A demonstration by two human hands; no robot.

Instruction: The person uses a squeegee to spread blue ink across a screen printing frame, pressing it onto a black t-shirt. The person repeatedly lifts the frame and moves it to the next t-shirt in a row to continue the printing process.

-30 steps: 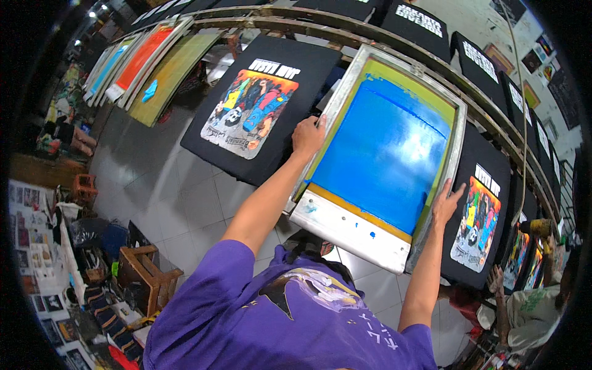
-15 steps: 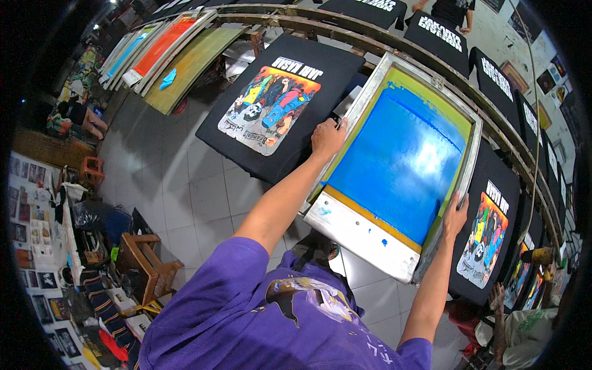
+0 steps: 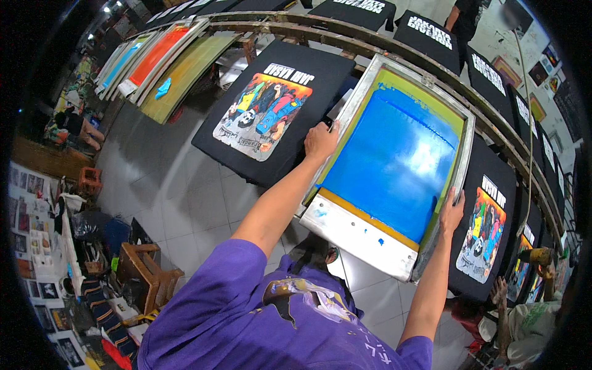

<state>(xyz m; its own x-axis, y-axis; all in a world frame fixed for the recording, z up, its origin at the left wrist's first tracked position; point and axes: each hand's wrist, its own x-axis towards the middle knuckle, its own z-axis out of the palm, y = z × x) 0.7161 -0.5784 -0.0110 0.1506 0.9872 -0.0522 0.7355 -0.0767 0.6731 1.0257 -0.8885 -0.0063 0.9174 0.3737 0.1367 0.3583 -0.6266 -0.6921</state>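
Note:
A screen-printing frame [image 3: 475,132] lies tilted between my two hands, its mesh covered with wet blue ink [image 3: 394,154]. My left hand [image 3: 322,142] is closed on the frame's left side rail. Lower down on the opposite rail, my right hand [image 3: 452,213] grips with its fingers over the edge. Across the near end runs a white bar with an amber strip [image 3: 364,237], spotted with blue; it resembles a squeegee. Black shirts with a colourful print flank the frame, one on the left [image 3: 262,114] and another on the right [image 3: 484,228]. What lies beneath the frame is hidden.
Several screens, one with orange ink [image 3: 159,55], lean in a rack at the far left. A long rail [image 3: 345,40] curves behind the shirts, with more black shirts beyond. A wooden stool [image 3: 145,277] stands at lower left. Another person's hand [image 3: 499,290] shows at right.
The frame, still in both my hands, appears slightly farther left. The surroundings have shifted a little in the view too. A person at the upper right has moved.

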